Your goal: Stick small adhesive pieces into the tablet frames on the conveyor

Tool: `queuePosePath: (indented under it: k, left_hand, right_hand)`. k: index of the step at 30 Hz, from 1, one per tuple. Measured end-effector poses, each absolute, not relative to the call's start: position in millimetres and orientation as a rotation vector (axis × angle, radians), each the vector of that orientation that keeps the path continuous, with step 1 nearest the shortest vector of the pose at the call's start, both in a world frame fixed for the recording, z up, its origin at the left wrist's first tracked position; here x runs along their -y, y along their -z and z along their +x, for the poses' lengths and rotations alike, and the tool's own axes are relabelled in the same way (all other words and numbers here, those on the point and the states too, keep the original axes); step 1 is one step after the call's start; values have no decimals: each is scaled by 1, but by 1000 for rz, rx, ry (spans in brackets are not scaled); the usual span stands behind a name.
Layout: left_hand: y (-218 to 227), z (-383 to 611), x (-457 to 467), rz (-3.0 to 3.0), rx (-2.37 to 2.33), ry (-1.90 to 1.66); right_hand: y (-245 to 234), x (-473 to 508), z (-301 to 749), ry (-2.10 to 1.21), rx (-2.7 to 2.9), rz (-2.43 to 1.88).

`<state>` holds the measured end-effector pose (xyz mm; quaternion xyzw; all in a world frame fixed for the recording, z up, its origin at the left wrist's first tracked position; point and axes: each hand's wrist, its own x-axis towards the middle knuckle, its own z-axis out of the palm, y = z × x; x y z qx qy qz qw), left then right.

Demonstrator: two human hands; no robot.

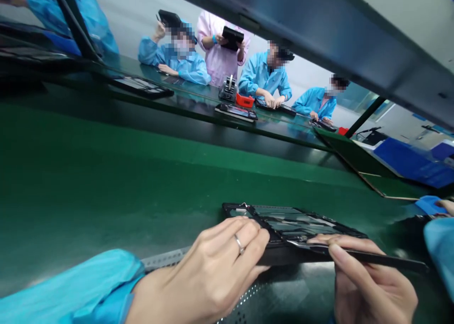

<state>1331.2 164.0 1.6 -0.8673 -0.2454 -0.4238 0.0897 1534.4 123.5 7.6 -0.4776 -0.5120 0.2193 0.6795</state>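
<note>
Two hands serve one black electronics housing [301, 223] over the green bench [124, 172]: the left hand [220, 262], curled, grips its near edge, apparently to steady it; the right hand [376, 274] pinches a slim metal-tipped black tool [390, 259], presumably for fine control.

Toward the near edge of the green counter [142, 172], the left grip [227, 258] clasps a black-framed device [291, 220], the right grip [372, 276] pinching a dark pointed tool [393, 261]; by a second counter's [273, 120] near edge, a flat panel [236, 112] lies before a red box [244, 101]
</note>
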Motion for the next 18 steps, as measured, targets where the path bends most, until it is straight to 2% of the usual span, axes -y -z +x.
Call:
queuePosePath:
  k: [18]
  left_hand:
    - [-5, 1335, -166, -2609, 737, 1242]
  right_hand:
    - [-9, -125, 1540, -433, 1105, -1140]
